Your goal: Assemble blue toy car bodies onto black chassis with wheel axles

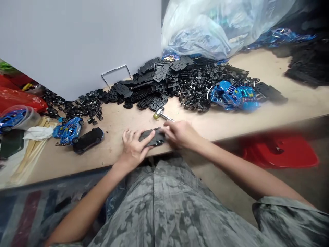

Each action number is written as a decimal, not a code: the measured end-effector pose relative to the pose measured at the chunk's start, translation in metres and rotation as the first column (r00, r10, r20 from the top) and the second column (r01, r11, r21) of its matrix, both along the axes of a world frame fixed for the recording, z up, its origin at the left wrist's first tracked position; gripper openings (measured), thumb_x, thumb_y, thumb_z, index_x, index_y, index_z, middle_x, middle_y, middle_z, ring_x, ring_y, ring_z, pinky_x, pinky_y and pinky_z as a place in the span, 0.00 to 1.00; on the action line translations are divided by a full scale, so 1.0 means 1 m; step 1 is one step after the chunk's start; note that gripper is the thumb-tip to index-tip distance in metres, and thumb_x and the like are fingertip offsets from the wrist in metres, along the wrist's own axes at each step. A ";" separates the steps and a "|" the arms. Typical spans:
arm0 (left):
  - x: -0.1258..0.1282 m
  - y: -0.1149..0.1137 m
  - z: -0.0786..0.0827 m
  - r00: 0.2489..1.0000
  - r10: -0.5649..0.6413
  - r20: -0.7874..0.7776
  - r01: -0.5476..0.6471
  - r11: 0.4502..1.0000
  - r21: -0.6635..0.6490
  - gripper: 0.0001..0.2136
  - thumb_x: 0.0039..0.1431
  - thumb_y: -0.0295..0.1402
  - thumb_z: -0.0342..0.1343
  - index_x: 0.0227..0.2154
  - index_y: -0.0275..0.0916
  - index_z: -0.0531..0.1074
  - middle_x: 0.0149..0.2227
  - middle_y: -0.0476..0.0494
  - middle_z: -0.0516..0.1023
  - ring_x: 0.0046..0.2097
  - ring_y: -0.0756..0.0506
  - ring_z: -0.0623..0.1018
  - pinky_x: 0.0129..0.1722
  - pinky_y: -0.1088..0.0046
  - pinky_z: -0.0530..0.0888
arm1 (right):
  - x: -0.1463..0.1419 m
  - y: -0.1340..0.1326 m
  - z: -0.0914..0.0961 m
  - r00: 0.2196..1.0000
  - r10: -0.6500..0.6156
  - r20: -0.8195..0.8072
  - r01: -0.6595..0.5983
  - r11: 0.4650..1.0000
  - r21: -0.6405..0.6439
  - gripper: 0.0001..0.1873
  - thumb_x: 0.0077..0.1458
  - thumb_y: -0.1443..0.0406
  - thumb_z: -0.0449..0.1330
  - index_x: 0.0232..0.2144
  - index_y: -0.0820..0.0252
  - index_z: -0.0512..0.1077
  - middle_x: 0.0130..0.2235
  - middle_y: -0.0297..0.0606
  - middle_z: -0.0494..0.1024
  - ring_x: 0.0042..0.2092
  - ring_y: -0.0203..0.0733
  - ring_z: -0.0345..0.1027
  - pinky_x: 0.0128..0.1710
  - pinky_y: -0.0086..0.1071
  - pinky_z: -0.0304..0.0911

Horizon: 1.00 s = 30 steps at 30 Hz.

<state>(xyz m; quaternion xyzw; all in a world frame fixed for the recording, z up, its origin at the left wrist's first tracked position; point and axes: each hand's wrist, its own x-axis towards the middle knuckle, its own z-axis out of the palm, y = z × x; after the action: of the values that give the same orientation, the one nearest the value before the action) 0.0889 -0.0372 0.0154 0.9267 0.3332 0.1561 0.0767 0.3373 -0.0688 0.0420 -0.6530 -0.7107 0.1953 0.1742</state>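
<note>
An upturned toy car [152,138], its black underside facing up, lies at the table's front edge. My left hand [134,145] is closed around its left end, thumb across the near side. The curled fingers of my right hand [180,133] grip at its right end; the fingertips are partly hidden. Just beyond lies a small hammer [164,116] with a yellowish face and metal handle, whose far end is hidden by my right hand. To the left, a blue toy car [70,130] rests against another upturned car with a black base [88,140].
Black plastic chassis plates [156,79] and small wheel axles [195,89] are heaped at the back. Blue car bodies [231,96] lie to the right, below a clear plastic bag [218,27]. A grey panel [77,41] stands behind; a red stool [290,149] is at right.
</note>
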 end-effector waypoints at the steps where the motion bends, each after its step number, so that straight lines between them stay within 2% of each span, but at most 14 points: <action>1: 0.000 0.000 0.000 1.000 -0.008 -0.012 0.009 1.000 0.013 0.22 0.69 0.38 0.55 0.64 0.50 0.70 0.59 0.35 0.72 0.58 0.33 0.71 0.66 0.38 0.57 | 0.006 -0.008 0.003 0.983 -0.043 0.181 0.030 0.997 0.078 0.17 0.69 0.55 0.56 0.41 0.63 0.75 0.36 0.47 0.80 0.36 0.46 0.71 0.33 0.33 0.57; 2: 0.000 0.002 0.000 1.000 -0.024 -0.019 0.025 1.000 0.017 0.22 0.69 0.39 0.55 0.64 0.49 0.71 0.59 0.34 0.72 0.58 0.33 0.71 0.64 0.40 0.60 | 0.012 -0.015 0.004 0.938 -0.086 0.336 0.046 0.991 0.126 0.18 0.69 0.54 0.55 0.42 0.65 0.74 0.40 0.52 0.79 0.41 0.50 0.71 0.34 0.34 0.57; 4: 0.001 0.005 0.003 0.998 -0.057 -0.026 0.057 0.998 0.000 0.23 0.69 0.43 0.55 0.64 0.47 0.71 0.58 0.33 0.71 0.57 0.33 0.70 0.61 0.45 0.65 | 0.022 -0.030 0.000 0.831 -0.128 0.541 0.072 0.990 0.124 0.17 0.68 0.57 0.55 0.40 0.67 0.73 0.42 0.57 0.78 0.46 0.55 0.69 0.35 0.36 0.57; 6: 0.001 0.008 0.006 0.998 -0.070 -0.007 0.070 0.997 -0.034 0.24 0.69 0.46 0.54 0.64 0.46 0.72 0.57 0.33 0.72 0.56 0.33 0.69 0.57 0.49 0.68 | 0.030 -0.043 -0.007 0.769 -0.158 0.619 0.131 0.987 0.089 0.13 0.69 0.64 0.51 0.40 0.68 0.72 0.41 0.56 0.77 0.43 0.54 0.70 0.33 0.35 0.56; 7: 0.001 0.009 0.008 0.997 -0.070 0.012 0.070 0.996 -0.054 0.23 0.69 0.46 0.54 0.63 0.46 0.73 0.56 0.33 0.72 0.55 0.34 0.69 0.56 0.51 0.69 | 0.034 -0.049 -0.011 0.770 -0.180 0.612 0.168 0.983 0.078 0.13 0.69 0.66 0.49 0.41 0.68 0.72 0.39 0.55 0.77 0.41 0.52 0.70 0.32 0.35 0.56; 9: 0.001 0.010 0.010 0.996 -0.065 0.053 0.069 0.994 -0.087 0.22 0.70 0.45 0.53 0.61 0.44 0.74 0.55 0.34 0.73 0.54 0.36 0.70 0.55 0.53 0.69 | 0.040 -0.064 -0.014 0.840 -0.238 0.488 0.228 0.970 0.082 0.14 0.69 0.65 0.49 0.43 0.66 0.73 0.37 0.50 0.78 0.35 0.47 0.71 0.29 0.33 0.55; 12: 0.000 0.010 0.014 0.994 -0.063 0.094 0.075 0.989 -0.125 0.20 0.68 0.43 0.56 0.58 0.40 0.76 0.54 0.35 0.75 0.53 0.37 0.71 0.57 0.54 0.69 | 0.045 -0.093 -0.010 0.968 -0.249 0.037 0.243 0.961 0.131 0.16 0.70 0.59 0.52 0.49 0.62 0.74 0.31 0.39 0.80 0.27 0.40 0.70 0.27 0.31 0.61; 14: 0.001 0.009 0.017 0.993 -0.055 0.106 0.071 0.985 -0.154 0.19 0.67 0.43 0.58 0.55 0.39 0.77 0.54 0.36 0.76 0.53 0.37 0.71 0.58 0.54 0.69 | 0.043 -0.113 -0.008 0.944 -0.220 -0.246 0.270 0.944 0.192 0.19 0.70 0.57 0.52 0.56 0.58 0.73 0.34 0.37 0.82 0.26 0.37 0.72 0.28 0.30 0.66; 16: 0.002 0.009 0.021 0.994 -0.041 0.100 0.058 0.981 -0.183 0.18 0.66 0.43 0.59 0.53 0.40 0.77 0.53 0.37 0.76 0.53 0.37 0.71 0.58 0.54 0.69 | 0.036 -0.128 -0.011 0.898 -0.201 -0.392 0.311 0.919 0.241 0.21 0.70 0.58 0.52 0.59 0.56 0.73 0.40 0.39 0.85 0.29 0.38 0.77 0.32 0.29 0.72; 19: 0.003 0.009 0.025 0.996 -0.026 0.086 0.044 0.974 -0.221 0.18 0.66 0.43 0.60 0.52 0.40 0.77 0.52 0.37 0.77 0.54 0.36 0.71 0.58 0.54 0.69 | 0.026 -0.141 -0.023 0.886 -0.117 -0.448 0.245 0.940 0.239 0.20 0.68 0.60 0.55 0.57 0.56 0.77 0.48 0.41 0.86 0.42 0.44 0.83 0.43 0.32 0.78; 21: 0.004 0.009 0.026 0.997 -0.018 0.079 0.037 0.970 -0.240 0.17 0.65 0.43 0.60 0.52 0.40 0.76 0.52 0.38 0.77 0.54 0.36 0.71 0.58 0.54 0.69 | 0.022 -0.144 -0.031 0.869 -0.108 -0.483 0.237 0.948 0.214 0.20 0.68 0.61 0.56 0.58 0.56 0.77 0.50 0.41 0.85 0.45 0.45 0.83 0.46 0.33 0.79; 24: 0.003 0.009 0.026 0.998 -0.012 0.068 0.028 0.969 -0.244 0.17 0.65 0.44 0.60 0.52 0.41 0.76 0.52 0.38 0.77 0.54 0.36 0.71 0.58 0.54 0.68 | 0.020 -0.144 -0.040 0.825 -0.193 -0.532 0.340 0.920 0.194 0.22 0.69 0.61 0.54 0.62 0.57 0.73 0.52 0.41 0.84 0.43 0.43 0.84 0.44 0.32 0.79; 28: 0.003 0.010 0.025 0.997 -0.013 0.077 0.031 0.970 -0.241 0.16 0.65 0.44 0.60 0.51 0.41 0.76 0.52 0.38 0.77 0.55 0.36 0.72 0.58 0.55 0.69 | 0.021 -0.136 -0.043 0.856 -0.147 -0.495 0.260 0.951 0.167 0.21 0.67 0.61 0.55 0.58 0.59 0.76 0.45 0.41 0.87 0.39 0.43 0.84 0.40 0.30 0.79; 30: 0.002 0.011 0.024 0.996 -0.011 0.084 0.031 0.969 -0.243 0.16 0.65 0.44 0.60 0.50 0.41 0.76 0.52 0.39 0.77 0.55 0.36 0.72 0.57 0.55 0.69 | 0.021 -0.130 -0.043 0.838 -0.181 -0.515 0.303 0.939 0.164 0.22 0.69 0.61 0.53 0.60 0.59 0.74 0.42 0.40 0.87 0.37 0.42 0.84 0.38 0.30 0.79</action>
<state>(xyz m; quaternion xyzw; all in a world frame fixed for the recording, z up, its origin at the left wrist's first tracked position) 0.0912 -0.0267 0.0397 0.9065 0.3365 0.1512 0.2055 0.3580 -0.1993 -0.0011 -0.6408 -0.5720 0.2443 0.4501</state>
